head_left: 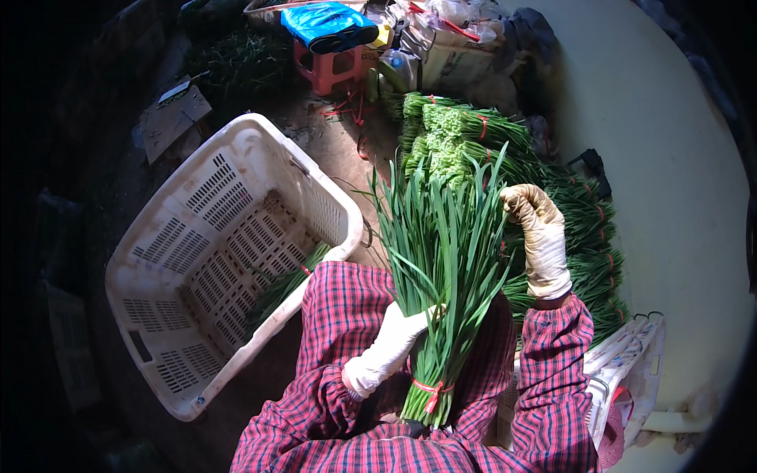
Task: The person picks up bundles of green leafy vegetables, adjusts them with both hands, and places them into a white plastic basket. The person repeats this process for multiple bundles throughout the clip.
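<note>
My left hand (392, 339), in a white glove, grips an upright bunch of long green leafy stalks (441, 236) at its middle, over my plaid-clad lap. A red tie (432, 388) binds the bunch low down. My right hand (532, 217), in a stained glove, is raised at the right of the leaf tips, its fingers curled closed; whether they pinch a leaf I cannot make out.
A white plastic basket (213, 197) at the left holds a tied bunch (280, 292). Stacked tied bunches (461, 130) lie ahead and right beside a pale wall (662, 205). A red stool (319, 71) bears a blue bundle (327, 24). A white crate (627, 363) is lower right.
</note>
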The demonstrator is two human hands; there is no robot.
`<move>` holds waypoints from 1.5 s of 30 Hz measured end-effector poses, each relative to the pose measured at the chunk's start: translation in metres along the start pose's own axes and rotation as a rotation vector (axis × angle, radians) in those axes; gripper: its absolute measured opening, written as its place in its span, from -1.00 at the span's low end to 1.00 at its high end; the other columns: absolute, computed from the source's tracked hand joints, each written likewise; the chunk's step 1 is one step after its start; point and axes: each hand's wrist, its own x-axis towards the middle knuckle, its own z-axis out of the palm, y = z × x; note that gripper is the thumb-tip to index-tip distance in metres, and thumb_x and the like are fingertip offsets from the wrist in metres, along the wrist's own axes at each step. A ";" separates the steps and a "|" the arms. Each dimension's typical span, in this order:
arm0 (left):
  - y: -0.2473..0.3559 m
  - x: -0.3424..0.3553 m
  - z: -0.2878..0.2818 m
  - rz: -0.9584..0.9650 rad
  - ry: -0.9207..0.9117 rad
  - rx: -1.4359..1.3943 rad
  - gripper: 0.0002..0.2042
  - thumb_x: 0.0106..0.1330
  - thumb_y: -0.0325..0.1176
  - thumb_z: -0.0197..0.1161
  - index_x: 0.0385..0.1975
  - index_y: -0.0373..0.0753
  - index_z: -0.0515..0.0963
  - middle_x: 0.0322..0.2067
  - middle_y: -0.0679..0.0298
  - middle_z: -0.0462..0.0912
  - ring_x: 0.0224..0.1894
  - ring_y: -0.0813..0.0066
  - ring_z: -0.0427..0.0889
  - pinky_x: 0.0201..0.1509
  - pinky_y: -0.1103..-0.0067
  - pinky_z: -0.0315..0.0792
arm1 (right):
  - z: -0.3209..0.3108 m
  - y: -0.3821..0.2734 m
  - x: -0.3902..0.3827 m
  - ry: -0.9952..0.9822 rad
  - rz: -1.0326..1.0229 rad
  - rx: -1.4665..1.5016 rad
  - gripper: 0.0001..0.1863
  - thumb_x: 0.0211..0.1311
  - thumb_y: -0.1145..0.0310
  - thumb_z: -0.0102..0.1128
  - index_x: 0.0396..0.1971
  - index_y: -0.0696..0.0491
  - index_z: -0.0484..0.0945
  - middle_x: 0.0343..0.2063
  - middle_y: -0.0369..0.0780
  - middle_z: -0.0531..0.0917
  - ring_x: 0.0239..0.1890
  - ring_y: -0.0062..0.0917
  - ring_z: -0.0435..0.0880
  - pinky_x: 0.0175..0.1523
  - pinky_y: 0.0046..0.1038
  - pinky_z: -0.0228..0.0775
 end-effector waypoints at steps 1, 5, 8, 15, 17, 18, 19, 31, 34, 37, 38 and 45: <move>0.000 0.000 0.000 0.012 -0.003 0.005 -0.68 0.23 -0.29 0.36 -0.11 -0.31 0.53 -0.26 0.37 0.62 -0.28 0.67 0.56 -0.16 0.63 0.46 | -0.002 -0.003 0.001 -0.042 -0.049 -0.067 -0.85 0.26 0.44 0.13 -0.22 0.11 0.61 -0.34 -0.29 0.64 -0.34 -0.52 0.60 -0.18 -0.51 0.44; 0.000 0.000 0.001 0.010 -0.009 0.049 -0.70 0.25 -0.29 0.35 -0.10 -0.30 0.53 -0.27 0.38 0.63 -0.28 0.68 0.56 -0.16 0.63 0.46 | -0.003 -0.016 0.000 -0.206 -0.286 -0.374 -0.83 0.27 0.43 0.12 -0.20 0.11 0.60 -0.31 -0.29 0.63 -0.33 -0.53 0.60 -0.17 -0.51 0.43; 0.001 0.000 0.000 0.004 -0.028 0.069 -0.71 0.26 -0.30 0.33 -0.10 -0.30 0.53 -0.26 0.38 0.63 -0.28 0.67 0.56 -0.15 0.64 0.46 | -0.005 -0.021 0.003 -0.239 -0.307 -0.425 -0.83 0.27 0.42 0.12 -0.18 0.11 0.60 -0.30 -0.29 0.63 -0.31 -0.53 0.59 -0.16 -0.51 0.43; -0.001 0.001 -0.001 0.031 -0.042 0.037 -0.73 0.28 -0.32 0.31 -0.11 -0.30 0.54 -0.25 0.37 0.63 -0.27 0.67 0.57 -0.16 0.65 0.46 | -0.012 -0.019 0.012 -0.268 -0.275 -0.406 -0.81 0.29 0.41 0.10 -0.15 0.10 0.58 -0.26 -0.28 0.62 -0.29 -0.54 0.59 -0.14 -0.51 0.43; -0.001 0.000 -0.002 0.019 -0.040 0.044 -0.73 0.27 -0.32 0.32 -0.10 -0.30 0.54 -0.26 0.37 0.63 -0.27 0.67 0.56 -0.16 0.65 0.46 | -0.013 -0.019 0.011 -0.268 -0.262 -0.392 -0.80 0.29 0.40 0.10 -0.14 0.10 0.58 -0.25 -0.28 0.62 -0.28 -0.55 0.58 -0.13 -0.51 0.43; -0.001 0.000 -0.003 0.018 -0.039 0.047 -0.72 0.27 -0.32 0.32 -0.10 -0.30 0.54 -0.26 0.37 0.63 -0.27 0.67 0.56 -0.15 0.65 0.46 | -0.013 -0.019 0.011 -0.267 -0.256 -0.387 -0.80 0.29 0.40 0.10 -0.13 0.10 0.58 -0.25 -0.28 0.62 -0.28 -0.55 0.58 -0.13 -0.51 0.43; -0.001 0.000 -0.003 -0.004 -0.045 0.027 -0.72 0.26 -0.32 0.33 -0.10 -0.30 0.54 -0.26 0.37 0.63 -0.27 0.67 0.56 -0.15 0.65 0.46 | -0.014 -0.018 0.011 -0.266 -0.251 -0.379 -0.79 0.30 0.40 0.09 -0.13 0.10 0.57 -0.24 -0.28 0.62 -0.28 -0.55 0.58 -0.13 -0.51 0.43; -0.003 0.003 -0.007 -0.069 -0.067 0.010 -0.63 0.20 -0.30 0.39 -0.05 -0.29 0.50 -0.21 0.37 0.59 -0.21 0.63 0.52 -0.08 0.61 0.41 | -0.018 -0.009 0.009 -0.242 -0.222 -0.317 -0.76 0.32 0.37 0.07 -0.07 0.10 0.55 -0.18 -0.27 0.61 -0.23 -0.57 0.57 -0.09 -0.50 0.42; -0.005 0.004 -0.008 -0.070 -0.065 0.017 -0.63 0.19 -0.29 0.39 -0.06 -0.28 0.51 -0.23 0.38 0.59 -0.23 0.63 0.51 -0.10 0.61 0.41 | -0.018 -0.007 0.009 -0.243 -0.222 -0.307 -0.75 0.33 0.36 0.06 -0.06 0.10 0.54 -0.16 -0.26 0.60 -0.22 -0.58 0.57 -0.08 -0.50 0.42; -0.007 0.006 -0.009 -0.095 -0.034 0.034 -0.65 0.19 -0.28 0.40 -0.09 -0.28 0.52 -0.25 0.39 0.59 -0.26 0.65 0.51 -0.13 0.61 0.41 | -0.017 -0.006 0.009 -0.239 -0.225 -0.304 -0.74 0.33 0.35 0.06 -0.04 0.09 0.54 -0.14 -0.26 0.60 -0.21 -0.58 0.57 -0.07 -0.50 0.42; -0.008 0.006 -0.009 -0.081 -0.044 0.041 -0.65 0.18 -0.28 0.39 -0.09 -0.27 0.52 -0.26 0.40 0.58 -0.26 0.66 0.51 -0.15 0.62 0.42 | -0.016 -0.005 0.008 -0.235 -0.225 -0.302 -0.73 0.34 0.35 0.06 -0.04 0.09 0.53 -0.14 -0.26 0.60 -0.21 -0.58 0.56 -0.07 -0.50 0.42; -0.004 0.006 -0.007 -0.073 -0.071 0.112 -0.62 0.20 -0.25 0.37 -0.05 -0.26 0.48 -0.24 0.42 0.56 -0.24 0.66 0.51 -0.15 0.62 0.43 | -0.007 -0.003 0.012 -0.236 -0.245 -0.315 -0.71 0.35 0.33 0.04 0.00 0.09 0.52 -0.10 -0.25 0.59 -0.18 -0.59 0.56 -0.05 -0.50 0.42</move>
